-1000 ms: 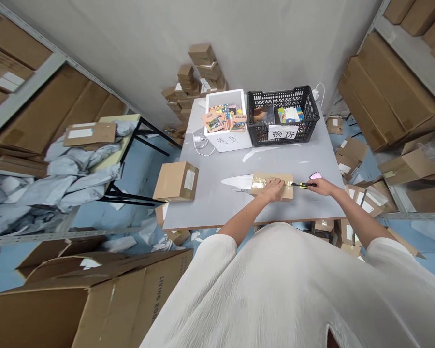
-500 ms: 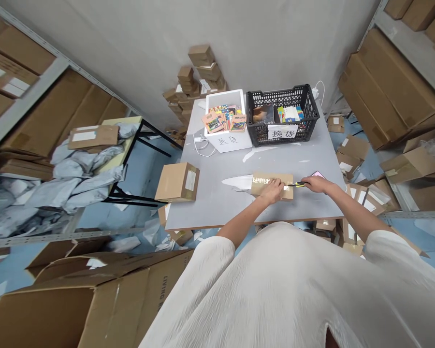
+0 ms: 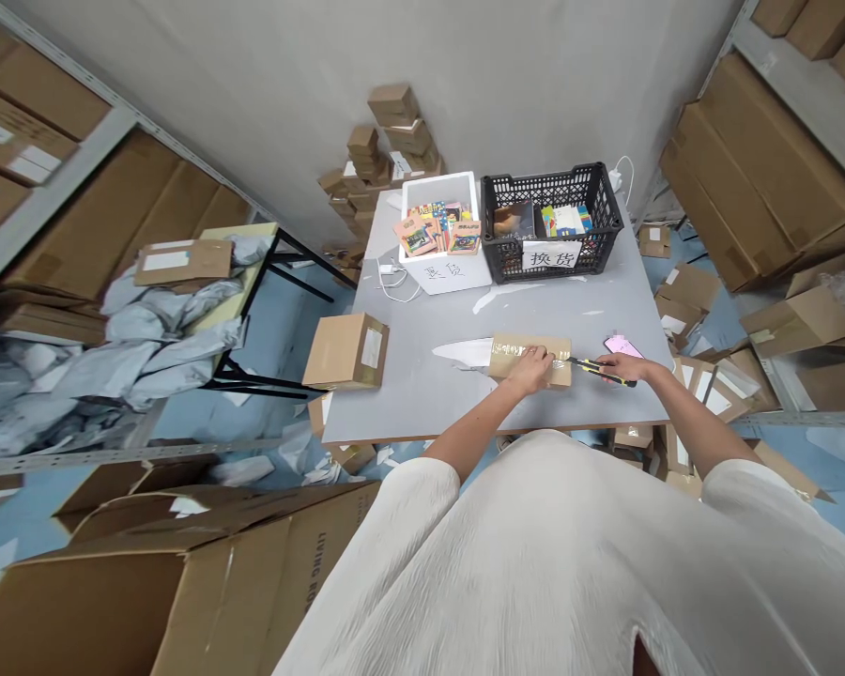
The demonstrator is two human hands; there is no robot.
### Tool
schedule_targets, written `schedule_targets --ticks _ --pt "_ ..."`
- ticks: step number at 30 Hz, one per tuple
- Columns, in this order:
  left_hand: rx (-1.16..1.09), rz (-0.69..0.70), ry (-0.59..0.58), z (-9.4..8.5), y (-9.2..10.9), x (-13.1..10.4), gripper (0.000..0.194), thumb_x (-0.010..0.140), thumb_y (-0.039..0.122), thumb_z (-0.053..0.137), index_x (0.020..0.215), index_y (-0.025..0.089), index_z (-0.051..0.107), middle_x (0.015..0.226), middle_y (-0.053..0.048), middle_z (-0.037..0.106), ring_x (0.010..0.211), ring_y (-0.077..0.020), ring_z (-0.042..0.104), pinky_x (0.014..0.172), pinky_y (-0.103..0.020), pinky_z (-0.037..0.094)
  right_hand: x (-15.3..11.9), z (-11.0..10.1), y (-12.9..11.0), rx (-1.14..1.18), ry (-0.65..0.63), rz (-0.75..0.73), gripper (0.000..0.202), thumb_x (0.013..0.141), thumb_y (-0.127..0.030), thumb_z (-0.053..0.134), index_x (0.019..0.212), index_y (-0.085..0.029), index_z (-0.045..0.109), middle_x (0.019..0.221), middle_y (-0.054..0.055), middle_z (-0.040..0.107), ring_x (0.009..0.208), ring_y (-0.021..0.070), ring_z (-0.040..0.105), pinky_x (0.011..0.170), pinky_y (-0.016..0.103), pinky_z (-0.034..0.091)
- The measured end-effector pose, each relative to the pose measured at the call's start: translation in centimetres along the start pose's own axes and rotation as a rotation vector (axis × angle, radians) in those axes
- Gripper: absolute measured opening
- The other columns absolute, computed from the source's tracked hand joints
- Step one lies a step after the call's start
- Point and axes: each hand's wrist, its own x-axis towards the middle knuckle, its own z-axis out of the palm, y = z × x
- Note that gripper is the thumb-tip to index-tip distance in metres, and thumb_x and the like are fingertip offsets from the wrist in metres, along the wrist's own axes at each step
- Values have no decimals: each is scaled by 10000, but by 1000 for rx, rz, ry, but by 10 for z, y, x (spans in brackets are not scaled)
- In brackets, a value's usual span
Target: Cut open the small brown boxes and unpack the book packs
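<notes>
A small taped cardboard package (image 3: 560, 376) lies flat near the front of the grey table (image 3: 422, 404). My left hand (image 3: 531, 369) rests on top of it, its fingers bent over the taped surface. To the right, my right hand (image 3: 623, 366) is closed around a yellow and black cutter (image 3: 595, 369), whose tip points left at the package's right part. Just behind my right hand lies a pink phone (image 3: 621, 345). Whitish torn patches (image 3: 465, 352) show on the tabletop left of the package.
A closed box (image 3: 345, 352) sits at the table's left edge. At the back stand a white bin (image 3: 454, 278) with booklets and a black crate (image 3: 507, 263). A large open carton (image 3: 253, 573) is at lower left; shelves flank both sides.
My right hand has turned, and the cutter in it now slants down to the right with more of it showing. More of the phone is visible. My left hand has stayed on the package.
</notes>
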Motion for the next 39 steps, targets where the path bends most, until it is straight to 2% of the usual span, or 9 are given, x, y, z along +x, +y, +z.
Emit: schedule_targets --ticks 11,16,20,23,26,32,36,39 --pt "3 14 8 -1 2 -4 645 858 350 914 1407 280 584 1395 -125 590 1373 -358 581 1220 -516 432 -20 18 2 131 1 -16 564 871 -775 686 1010 -230 728 896 69 781 890 263 711 758 337 553" --pt "7 27 21 2 3 -4 648 846 319 922 1402 272 593 1398 -134 583 1368 -360 582 1283 -538 357 -23 18 7 149 12 -14 552 857 -768 703 1005 -236 716 929 70 786 898 265 718 777 344 545" --pt "26 20 35 5 4 -4 659 857 292 912 1426 275 582 1405 -136 583 1353 -358 593 1279 -535 355 -24 19 12 180 12 -7 531 845 -741 716 993 -232 700 925 75 779 890 263 711 791 352 543" --pt "54 38 39 5 4 -4 662 869 306 908 1438 273 572 1402 -136 590 1343 -353 601 1265 -526 365 -21 20 14 185 70 -10 527 871 -740 663 1019 -235 690 915 59 772 898 256 711 798 349 547" --pt "81 42 33 6 4 -3 685 856 329 919 1437 247 563 1400 -147 596 1332 -358 612 1273 -528 352 -14 21 13 119 142 -4 475 923 -700 615 1024 -242 685 904 45 767 884 241 707 775 330 542" --pt "123 41 25 7 5 -1 695 852 363 913 1430 242 547 1422 -151 597 1352 -367 607 1302 -544 302 -3 16 -1 -173 258 13 318 991 -541 581 992 -245 696 877 36 765 824 219 686 735 301 488" --pt "95 54 27 6 5 -5 696 865 337 889 1457 231 538 1419 -164 594 1379 -374 580 1300 -534 296 1 11 -9 -302 261 11 308 1003 -511 579 1060 -250 734 899 44 776 819 228 684 731 305 468" --pt "55 47 33 6 5 -8 702 873 328 868 1482 237 530 1425 -162 588 1399 -378 567 1299 -545 294 4 12 -10 -273 249 1 331 1002 -522 583 1075 -241 742 895 46 777 825 229 690 747 307 482"
